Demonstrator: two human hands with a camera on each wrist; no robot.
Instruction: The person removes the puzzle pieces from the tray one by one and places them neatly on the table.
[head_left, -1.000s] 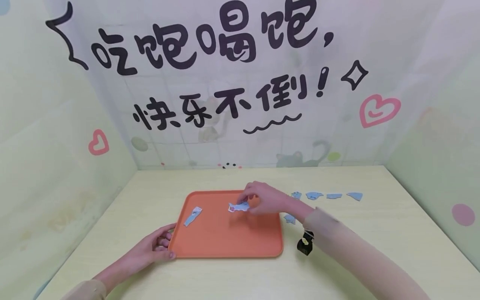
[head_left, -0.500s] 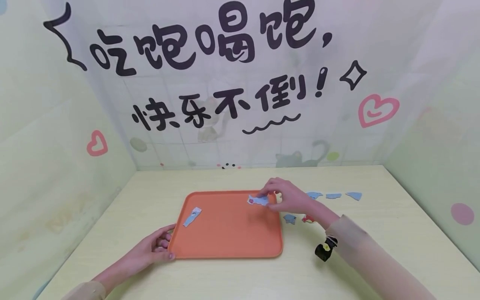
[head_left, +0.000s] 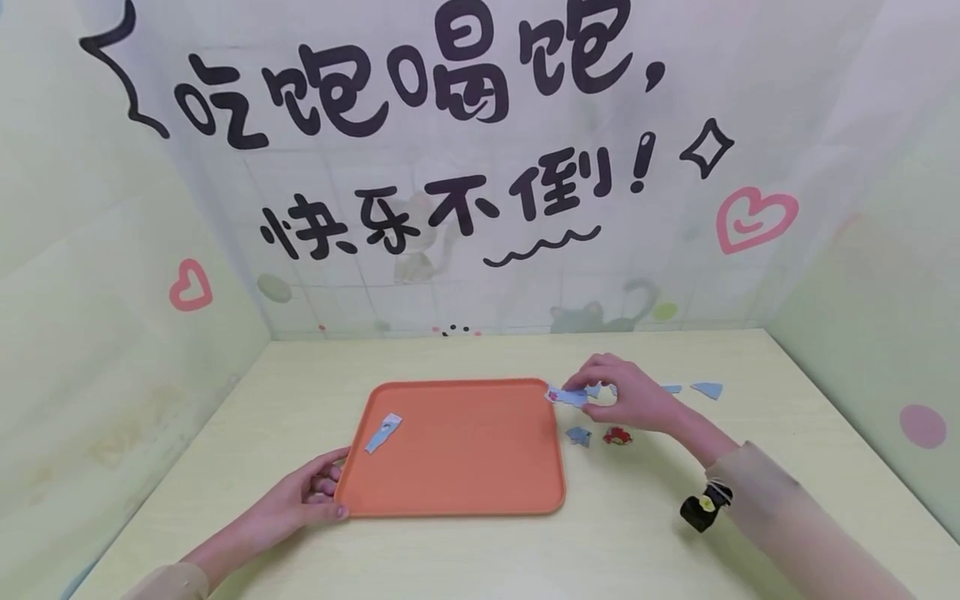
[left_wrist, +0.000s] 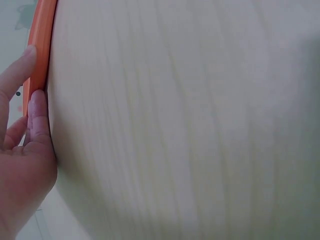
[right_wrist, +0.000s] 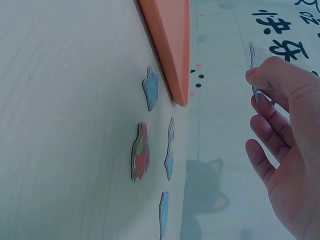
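Observation:
My right hand (head_left: 633,398) pinches a thin light-blue puzzle piece (head_left: 564,395) with a pink spot, above the tray's far right corner. The right wrist view shows that piece (right_wrist: 252,52) edge-on between thumb and fingertips, raised off the table. An orange tray (head_left: 465,475) lies in the middle of the table. At its near left corner, my left hand (head_left: 303,493) grips the rim, thumb on top and fingers curled at the side. Another pale-blue puzzle piece (head_left: 384,433) lies at a slant in the tray's left part.
Right of the tray lie several more pieces: a blue one (head_left: 579,436), a red one (head_left: 618,436) and, farther back, a blue wedge (head_left: 707,390). My right hand partly covers the back row. A printed wall (head_left: 450,292) stands behind the table (head_left: 480,554).
My right hand has carried the pinched puzzle piece rightward from over the tray's middle to its far right corner. The red piece has come into view. My left hand stays on the rim.

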